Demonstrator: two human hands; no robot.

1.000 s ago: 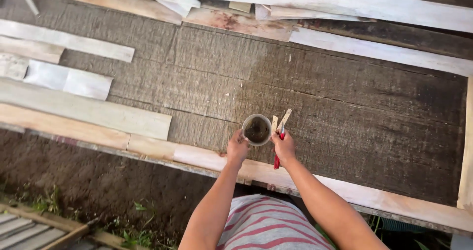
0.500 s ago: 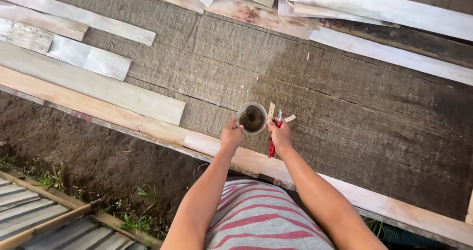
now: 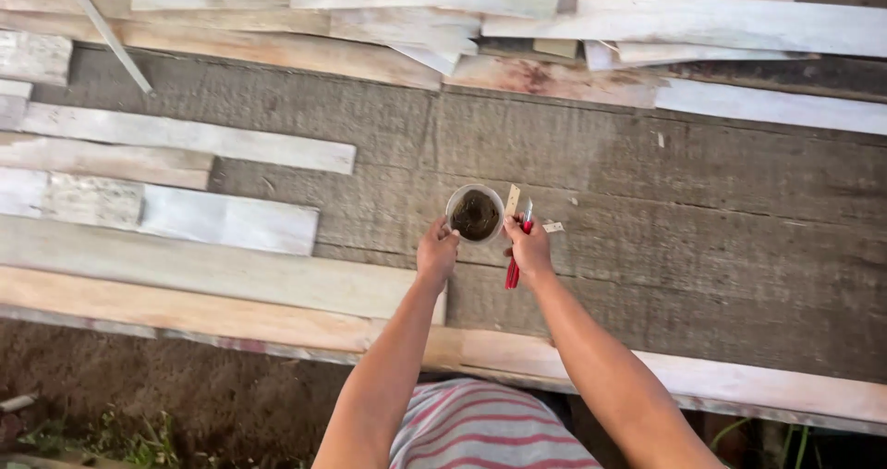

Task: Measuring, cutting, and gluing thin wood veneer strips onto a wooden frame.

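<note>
- The little round cup (image 3: 476, 214) with dark stuff sits on the wooden surface (image 3: 702, 247), between both hands.
- The left hand (image 3: 436, 253) grips its near left side.
- The right hand (image 3: 529, 250) touches its right side and holds a red tool (image 3: 514, 264) (maybe a pen), pointing away.

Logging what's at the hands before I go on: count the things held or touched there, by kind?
Cups with dark contents: 1, cup, between left hand and right hand
Red-handled tools: 1, red tool, in the right hand
Pale sticks: 1, stick, beside the cup
Total: 3
</note>
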